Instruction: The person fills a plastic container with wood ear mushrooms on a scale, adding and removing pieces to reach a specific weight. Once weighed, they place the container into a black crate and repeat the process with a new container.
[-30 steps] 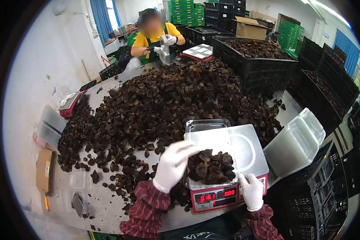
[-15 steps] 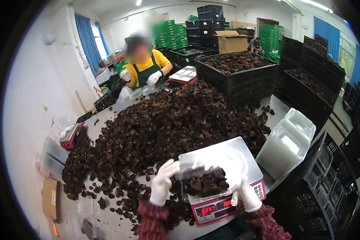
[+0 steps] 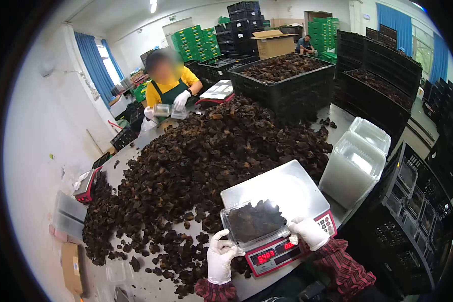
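A clear plastic box (image 3: 232,235) of dark wood-ear mushrooms (image 3: 259,220) sits at the front of the scale (image 3: 277,186), over the near-left part of its steel plate. My left hand (image 3: 220,257), in a white glove, has its fingers curled at the box's near-left corner. At the near-right corner, my gloved right hand (image 3: 311,234) pinches the box edge with bent fingers. Red digits (image 3: 265,257) glow on the scale's front, just below the box. A large mushroom heap (image 3: 206,156) spreads behind and left of both hands.
Stacked clear boxes (image 3: 355,161) stand right of the scale, beside a black crate (image 3: 418,221). A mushroom-filled black bin (image 3: 287,93) is at the back. Across the table, a person in yellow (image 3: 171,88) handles clear boxes near another scale (image 3: 217,91).
My left hand has come down from the box's far-left side to its near-left corner. The scale's red reading has risen. The person opposite now holds a clear box up.
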{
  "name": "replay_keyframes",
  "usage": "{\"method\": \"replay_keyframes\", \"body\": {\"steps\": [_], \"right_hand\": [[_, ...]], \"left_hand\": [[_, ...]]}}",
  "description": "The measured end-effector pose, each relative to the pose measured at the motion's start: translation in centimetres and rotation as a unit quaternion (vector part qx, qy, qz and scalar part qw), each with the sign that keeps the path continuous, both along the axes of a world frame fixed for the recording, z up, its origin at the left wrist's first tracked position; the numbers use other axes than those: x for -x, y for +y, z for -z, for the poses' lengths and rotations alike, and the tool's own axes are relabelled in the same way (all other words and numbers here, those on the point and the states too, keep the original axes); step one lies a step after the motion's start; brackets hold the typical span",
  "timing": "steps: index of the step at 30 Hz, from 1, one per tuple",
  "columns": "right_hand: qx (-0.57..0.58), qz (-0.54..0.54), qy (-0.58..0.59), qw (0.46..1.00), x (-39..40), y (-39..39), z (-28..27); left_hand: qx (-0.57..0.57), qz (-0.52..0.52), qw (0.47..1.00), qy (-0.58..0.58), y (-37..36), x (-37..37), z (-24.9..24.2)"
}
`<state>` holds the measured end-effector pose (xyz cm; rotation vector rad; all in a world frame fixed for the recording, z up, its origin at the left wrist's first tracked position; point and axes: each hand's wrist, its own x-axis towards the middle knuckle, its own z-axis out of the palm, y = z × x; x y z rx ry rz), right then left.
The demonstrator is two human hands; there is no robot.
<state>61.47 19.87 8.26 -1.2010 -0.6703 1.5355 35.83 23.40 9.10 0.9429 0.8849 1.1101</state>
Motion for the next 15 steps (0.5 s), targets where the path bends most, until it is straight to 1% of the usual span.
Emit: {"method": "replay_keyframes", "body": {"steps": [1, 2, 3, 5, 7, 9, 10, 11, 12, 13, 14, 15], "right_hand": [[-0.012, 0.023, -0.007, 1.000, 0.3, -0.1, 0.0], [-0.035, 0.023, -0.042, 0.998, 0.6, -0.2, -0.1], [-0.033, 0.010, -0.057, 0.998, 0.7, -0.4, -0.4], [-0.049, 0.038, -0.126, 0.990, 1.3, -0.5, -0.2], [-0.090, 0.043, -0.135, 0.986, 1.4, -1.5, -1.5], [-0.072, 0.071, -0.041, 0.994, 0.1, -3.4, -5.9], [-0.151, 0.096, -0.104, 0.978, -1.6, -4.6, -7.4], [-0.125, 0.102, -0.135, 0.978, -4.4, -6.0, -8.6], [-0.164, 0.144, -0.264, 0.939, -6.0, -7.7, -11.6], [-0.113, 0.197, -0.197, 0.954, -8.5, -9.7, -13.2], [-0.118, 0.288, -0.087, 0.946, -10.8, -12.1, -14.2], [-0.146, 0.299, -0.109, 0.937, -11.0, -13.0, -14.5]], "left_hand": [[-0.010, -0.001, 1.000, 0.007, -0.2, -0.1, -0.1], [-0.013, -0.009, 1.000, 0.008, -0.4, -0.3, -0.2], [-0.010, -0.003, 1.000, 0.006, -0.6, -0.3, -0.2], [-0.043, -0.023, 0.999, -0.005, -0.6, -0.3, -0.1], [-0.036, -0.043, 0.998, 0.021, -0.7, -0.6, 0.0], [-0.050, 0.019, 0.999, 0.000, -2.0, -1.0, 0.2], [-0.057, 0.057, 0.997, 0.011, -2.4, -1.1, 1.1], [-0.066, 0.091, 0.993, 0.023, -2.7, -0.7, 2.0], [-0.132, 0.177, 0.974, 0.057, -2.7, 0.3, 2.5], [-0.073, 0.190, 0.975, 0.092, -4.5, -0.6, -1.9], [-0.056, 0.222, 0.968, 0.107, -4.5, -0.8, -1.8], [-0.038, 0.247, 0.961, 0.123, -4.6, -0.5, -1.3]]}}
